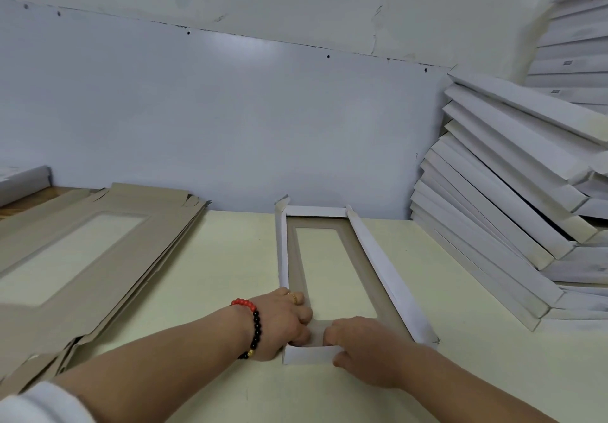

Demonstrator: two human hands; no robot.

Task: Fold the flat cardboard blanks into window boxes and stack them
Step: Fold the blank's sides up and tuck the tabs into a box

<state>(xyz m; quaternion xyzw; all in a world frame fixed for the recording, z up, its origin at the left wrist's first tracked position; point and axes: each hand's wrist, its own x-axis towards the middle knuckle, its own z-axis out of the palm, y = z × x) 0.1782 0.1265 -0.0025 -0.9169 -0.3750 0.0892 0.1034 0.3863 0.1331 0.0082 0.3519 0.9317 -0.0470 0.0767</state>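
Note:
A long window box (pixel 373 258), white outside and brown inside with a clear window, lies on the cream table (pixel 230 258) with its side walls raised. My left hand (pixel 279 320), with a red and black bead bracelet at the wrist, grips the near left corner, fingers curled inside the box. My right hand (pixel 362 343) grips the near end wall, fingers inside and thumb on the white outer face. A pile of flat brown blanks (pixel 108 258) lies at the left. Several folded white boxes (pixel 513 199) are stacked, leaning, at the right.
A pale wall (pixel 230 110) runs close behind the table. More white boxes (pixel 579 57) rise in a tall stack at the top right. Another white box (pixel 23 182) sits at the far left edge.

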